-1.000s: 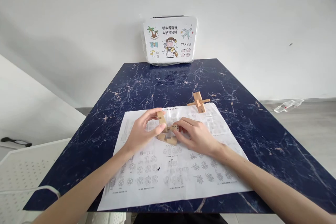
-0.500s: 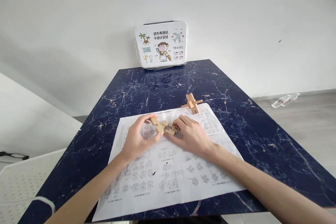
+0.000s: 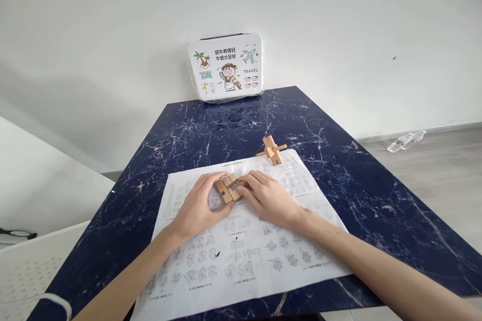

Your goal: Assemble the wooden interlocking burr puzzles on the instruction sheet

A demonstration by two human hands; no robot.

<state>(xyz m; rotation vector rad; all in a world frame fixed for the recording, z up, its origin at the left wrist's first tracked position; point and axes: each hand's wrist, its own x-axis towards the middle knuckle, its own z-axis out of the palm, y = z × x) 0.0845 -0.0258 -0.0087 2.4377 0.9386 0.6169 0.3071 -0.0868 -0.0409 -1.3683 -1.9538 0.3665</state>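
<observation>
Several notched wooden puzzle pieces (image 3: 228, 191) sit fitted together between my hands, above the printed sheet (image 3: 259, 273). My left hand (image 3: 196, 205) grips their left end, fingers behind and thumb in front. From the right, my right hand (image 3: 270, 197) has its thumb and fingers closed on the right end of the same pieces, partly covering it. Just beyond that hand, a cross-shaped wooden puzzle (image 3: 271, 151) stands at the sheet's far edge, touched by neither hand.
The dark blue marbled table (image 3: 229, 135) carries the sheet. A white cartoon-printed case (image 3: 228, 67) leans against the wall at the far end. Plastic bottles (image 3: 405, 141) lie on the floor to the right. At lower left is a white perforated chair (image 3: 30, 266).
The pieces, angled and loosely joined before, now lie more squarely side by side. My right fingers have shifted to their right end. The view has moved slightly.
</observation>
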